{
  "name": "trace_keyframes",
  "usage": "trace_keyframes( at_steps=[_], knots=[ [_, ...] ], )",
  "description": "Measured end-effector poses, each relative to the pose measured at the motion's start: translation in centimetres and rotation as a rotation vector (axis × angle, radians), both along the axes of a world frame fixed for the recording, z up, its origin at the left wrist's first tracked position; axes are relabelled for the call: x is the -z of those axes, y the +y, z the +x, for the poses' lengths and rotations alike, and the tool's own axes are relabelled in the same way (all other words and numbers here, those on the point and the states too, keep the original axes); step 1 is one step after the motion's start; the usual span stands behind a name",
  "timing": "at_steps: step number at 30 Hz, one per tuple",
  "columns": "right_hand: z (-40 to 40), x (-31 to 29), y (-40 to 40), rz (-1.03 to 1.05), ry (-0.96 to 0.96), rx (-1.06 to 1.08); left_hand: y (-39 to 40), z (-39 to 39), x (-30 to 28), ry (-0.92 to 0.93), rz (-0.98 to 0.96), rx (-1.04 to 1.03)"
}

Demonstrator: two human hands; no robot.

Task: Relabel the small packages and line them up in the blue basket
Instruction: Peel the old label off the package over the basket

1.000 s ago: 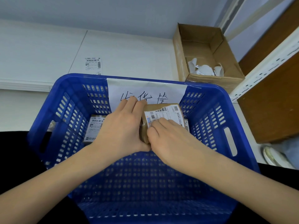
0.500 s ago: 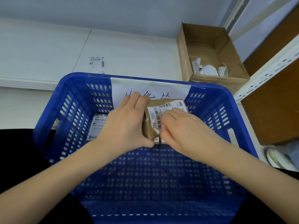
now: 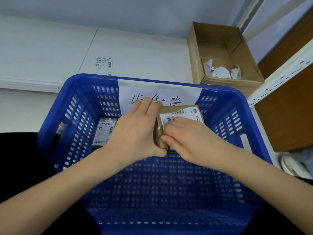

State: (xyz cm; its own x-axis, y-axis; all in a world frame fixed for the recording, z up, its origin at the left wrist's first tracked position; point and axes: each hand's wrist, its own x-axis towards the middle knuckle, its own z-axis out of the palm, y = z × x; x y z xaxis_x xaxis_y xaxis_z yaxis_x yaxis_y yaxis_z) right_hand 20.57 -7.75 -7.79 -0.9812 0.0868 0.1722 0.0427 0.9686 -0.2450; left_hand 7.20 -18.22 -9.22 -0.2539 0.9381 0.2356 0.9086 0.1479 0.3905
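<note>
Gripping package [image 3: 179,116] with both hands over basket [image 3: 55,126]

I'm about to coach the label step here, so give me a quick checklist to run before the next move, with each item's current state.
1. Package held firmly: ok, left hand grips its side above the blue basket.
2. Label fully flat: not ok, its upper edge looks wrinkled.
3. Right hand on the label: ok, fingers over its near end.
4. Spare label on the table: ok.
5. Labelled package already in the basket: ok, lying at the left.
6. Row complete: cannot tell, hands hide the middle.
</note>
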Motion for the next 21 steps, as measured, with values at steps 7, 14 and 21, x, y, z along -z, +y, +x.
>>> trace_keyframes(
  at_steps=[7,14,21],
  knots=[
    [0.4,0.0,0.7,-0.259,-0.006,0.017,0.1,-0.6,-0.3,-0.079,-0.038,0.036],
    [0.9,-1.4,0.4,-0.507,0.054,0.095,0.3,-1.9,-0.4,-0.066,-0.040,0.012],
    [1.1,-2.1,0.9,-0.464,0.073,0.229,0.4,-3.1,-1.4,-0.062,-0.004,-0.076]
  ],
)
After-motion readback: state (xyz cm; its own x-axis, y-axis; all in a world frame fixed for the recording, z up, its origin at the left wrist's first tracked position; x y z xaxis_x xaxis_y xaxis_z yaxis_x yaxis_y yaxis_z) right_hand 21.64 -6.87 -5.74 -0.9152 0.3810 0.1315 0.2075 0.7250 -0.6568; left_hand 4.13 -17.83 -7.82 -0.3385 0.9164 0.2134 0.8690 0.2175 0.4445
